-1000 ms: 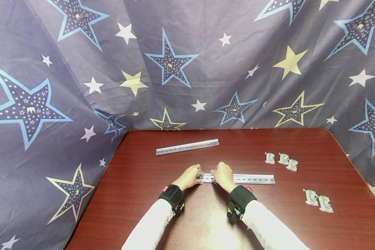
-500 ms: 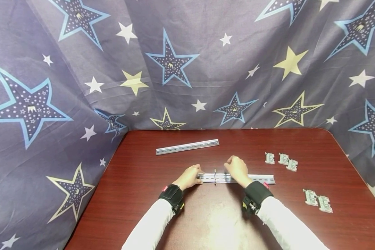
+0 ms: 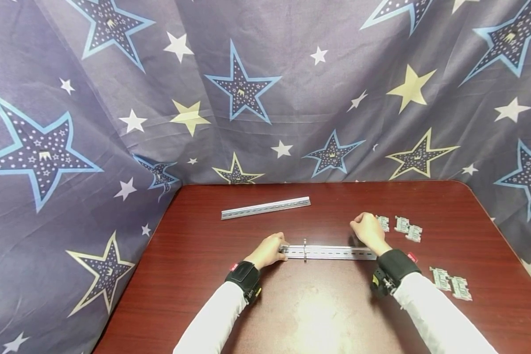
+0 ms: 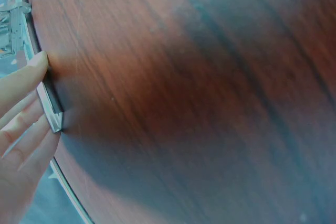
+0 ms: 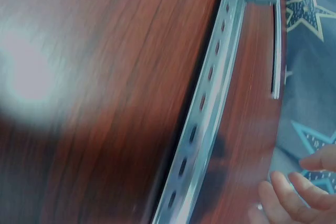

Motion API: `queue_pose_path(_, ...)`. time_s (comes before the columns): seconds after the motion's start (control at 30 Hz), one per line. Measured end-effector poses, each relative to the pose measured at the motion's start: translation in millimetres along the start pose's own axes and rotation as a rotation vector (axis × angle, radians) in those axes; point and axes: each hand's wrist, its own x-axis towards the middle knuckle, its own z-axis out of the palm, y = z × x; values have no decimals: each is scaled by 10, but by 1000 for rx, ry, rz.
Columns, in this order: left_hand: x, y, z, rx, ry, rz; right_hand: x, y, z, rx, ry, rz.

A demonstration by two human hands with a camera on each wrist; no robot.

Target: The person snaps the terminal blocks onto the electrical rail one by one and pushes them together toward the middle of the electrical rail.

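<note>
A slotted metal DIN rail (image 3: 329,252) lies crosswise on the table. My left hand (image 3: 267,250) grips its left end, with the thumb on the near edge and the fingers on the far side in the left wrist view. One terminal block (image 3: 305,250) stands upright across the rail, just right of that hand. My right hand (image 3: 370,232) is over the table behind the rail's right part, and its forearm hides the rail's right tip. In the right wrist view the fingers (image 5: 283,195) are loosely bent and apart from the thumb, holding nothing. A loose terminal block (image 3: 382,222) lies just beyond this hand.
A second DIN rail (image 3: 265,208) lies slightly slanted at the back left. Two more terminal blocks (image 3: 408,228) lie at the back right, and another pair (image 3: 450,283) sits nearer at the right. A star-patterned cloth (image 3: 265,98) hangs behind the table (image 3: 194,275).
My right hand has let go of the terminal block on the rail and moved right towards the loose blocks. My left hand stays on the rail's end.
</note>
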Motion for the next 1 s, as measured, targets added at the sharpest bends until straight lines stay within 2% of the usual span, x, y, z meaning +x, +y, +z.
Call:
queue_pose_path(0.33, -6, 3, 4, -14, 3, -9, 66, 245, -151, -15, 14, -35)
queue_pose_path(0.57, -3, -6, 9, -20, 2, -15, 76, 392, -247, -2, 62, -70)
queue_pose_path(0.83, -6, -5, 10, -46, 2, -47, 57, 519, -345, 5, 123, -29)
queue_pose_path(1.0, -12, 0, 4, -52, 10, -49, 64, 593, -416, 7, 136, 56)
